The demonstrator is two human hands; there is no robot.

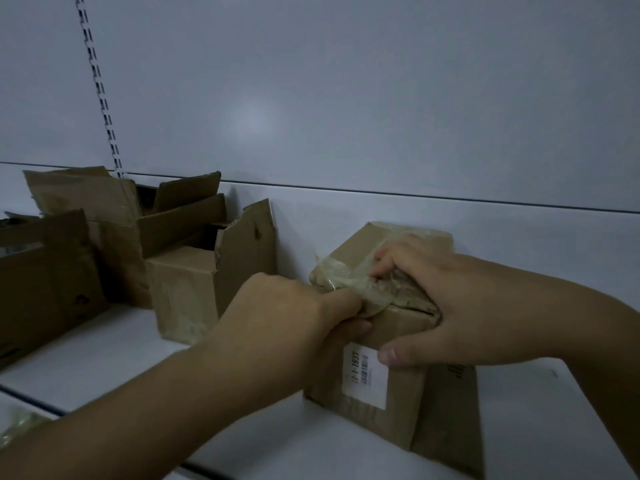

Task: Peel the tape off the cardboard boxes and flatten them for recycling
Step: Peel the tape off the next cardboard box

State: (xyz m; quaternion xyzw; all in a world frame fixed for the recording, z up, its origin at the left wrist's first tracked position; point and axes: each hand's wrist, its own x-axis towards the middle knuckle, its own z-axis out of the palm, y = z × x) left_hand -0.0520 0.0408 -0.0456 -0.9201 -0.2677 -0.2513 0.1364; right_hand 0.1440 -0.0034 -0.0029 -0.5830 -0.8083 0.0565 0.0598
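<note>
One small cardboard box (401,403) on the white shelf (554,427) is partly untaped. Left hand (287,306) fingers pinch the clear tape (346,285) on top of it, and the right hand (450,299) grips its top. Left of it, farther back, several opened boxes (180,216) stand unflattened.

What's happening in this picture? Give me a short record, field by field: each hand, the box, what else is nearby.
activity: peeling tape off a box
left hand: pinches the clear tape, partly lifted
right hand: grips the box at its top
box: upright on the white shelf, white label on front
nearby: opened boxes to the left, not yet flat
</note>
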